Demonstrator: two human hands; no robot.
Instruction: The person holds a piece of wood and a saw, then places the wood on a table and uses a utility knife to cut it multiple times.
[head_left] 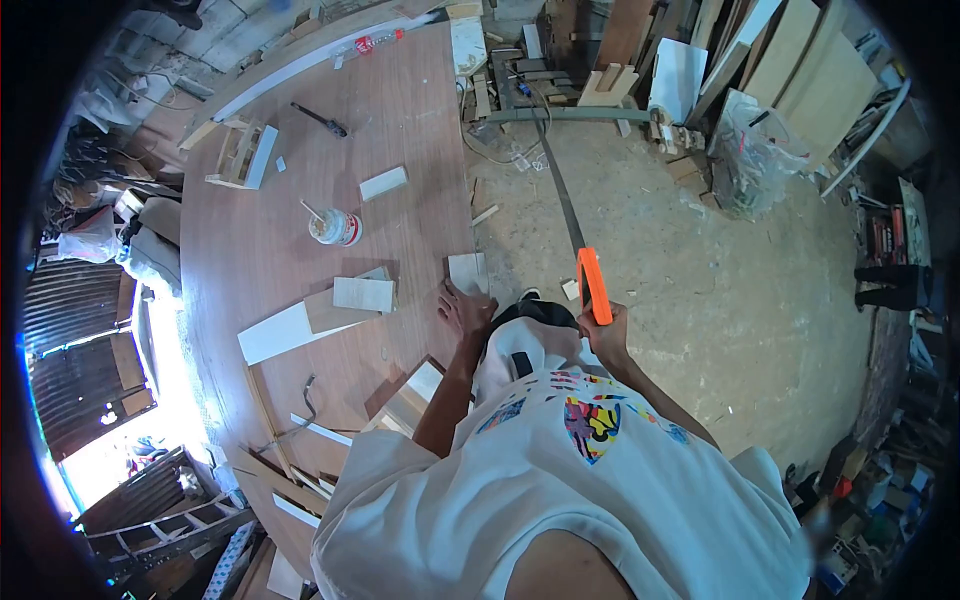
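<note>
My right hand [606,335] is wrapped round the orange handle of a hand saw [594,285]. Its long blade points away from me over the floor, right of the table. At the table's right edge, my left hand [465,308] lies with its fingers apart on the near end of a small pale board [467,270]. Left of that hand, a light wood block [363,294] rests on a longer white-faced board [285,333]. Farther up the wooden table [420,120] are a jar [336,227] with a stick in it and a small white block [384,183].
A dark tool [320,120] and a small wooden frame [243,155] lie on the far table. Wood strips [290,475] are piled at near left. Boards [800,70] and a plastic bag [755,155] stand at the back right, beyond the concrete floor [700,290].
</note>
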